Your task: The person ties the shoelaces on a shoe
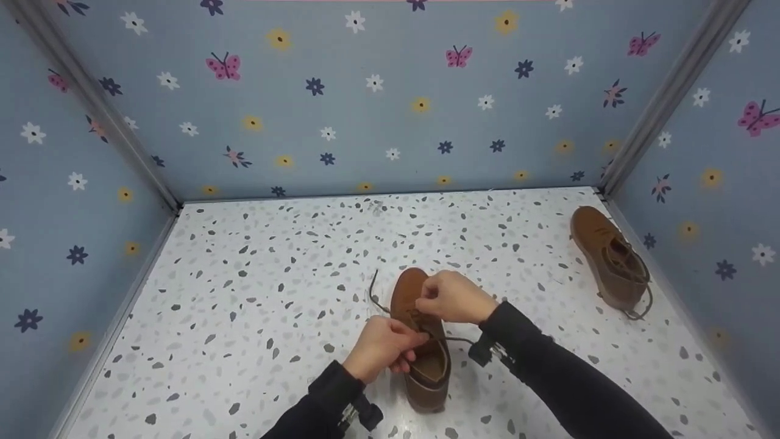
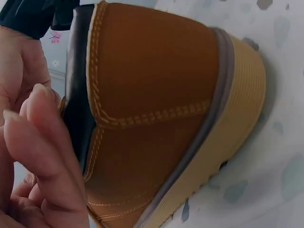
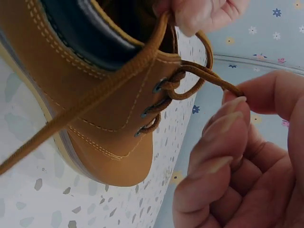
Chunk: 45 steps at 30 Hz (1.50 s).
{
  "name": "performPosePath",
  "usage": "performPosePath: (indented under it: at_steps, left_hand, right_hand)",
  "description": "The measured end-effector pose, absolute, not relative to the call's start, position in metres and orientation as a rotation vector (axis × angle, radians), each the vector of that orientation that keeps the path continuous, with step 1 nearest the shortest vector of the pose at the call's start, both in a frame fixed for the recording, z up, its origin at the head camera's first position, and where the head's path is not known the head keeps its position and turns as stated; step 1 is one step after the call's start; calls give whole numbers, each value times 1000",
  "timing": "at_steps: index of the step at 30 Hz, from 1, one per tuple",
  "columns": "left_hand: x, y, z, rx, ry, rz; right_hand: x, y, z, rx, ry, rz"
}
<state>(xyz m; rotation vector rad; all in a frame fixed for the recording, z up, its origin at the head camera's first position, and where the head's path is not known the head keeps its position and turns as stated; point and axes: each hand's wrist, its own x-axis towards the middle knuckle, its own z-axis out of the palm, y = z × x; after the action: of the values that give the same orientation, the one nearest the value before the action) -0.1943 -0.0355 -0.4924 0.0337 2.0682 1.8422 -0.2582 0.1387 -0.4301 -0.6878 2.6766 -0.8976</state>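
Observation:
A brown leather lace-up shoe (image 1: 426,396) stands on the speckled floor, its toe pointing away from me. My left hand (image 1: 382,346) is over the shoe's opening, thumb and fingers pinching the brown shoelace (image 3: 90,102). Farther toward the toe, my right hand (image 1: 454,297) pinches a doubled strand of lace between thumb and fingertips, drawn out from the eyelets in the right wrist view. One loose lace end (image 1: 373,286) lies left of the shoe; another strand reaches out to the right. The left wrist view shows the shoe's stitched side and tan sole (image 2: 242,85) beside my left fingers.
A second brown shoe (image 1: 597,256) stands at the right near the side wall, its laces loose over its opening and heel. Blue panels (image 1: 390,116) with flowers and butterflies enclose the white speckled floor (image 1: 256,292) at the back and both sides.

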Motion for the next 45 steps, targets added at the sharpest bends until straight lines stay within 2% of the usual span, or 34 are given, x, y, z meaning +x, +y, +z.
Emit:
performPosePath:
  at_steps: [9, 17, 24, 35, 45]
  left_hand:
    - [-200, -41, -488, 337, 2336, 1554]
    - [-212, -56, -481, 94, 2121, 1891]
    - [-219, -56, -480, -53, 1999, 1878]
    - [-226, -57, -481, 69, 2067, 1828]
    - [-224, -57, -483, 262, 2375, 1707]
  right_hand:
    - [-256, 139, -431, -637, 2701, -922]
    - [-251, 139, -429, -729, 2696, -956]
    - [-240, 138, -432, -870, 2719, -968]
    - [-217, 138, -447, -919, 2965, -807]
    - [-202, 133, -463, -1183, 3170, -539]
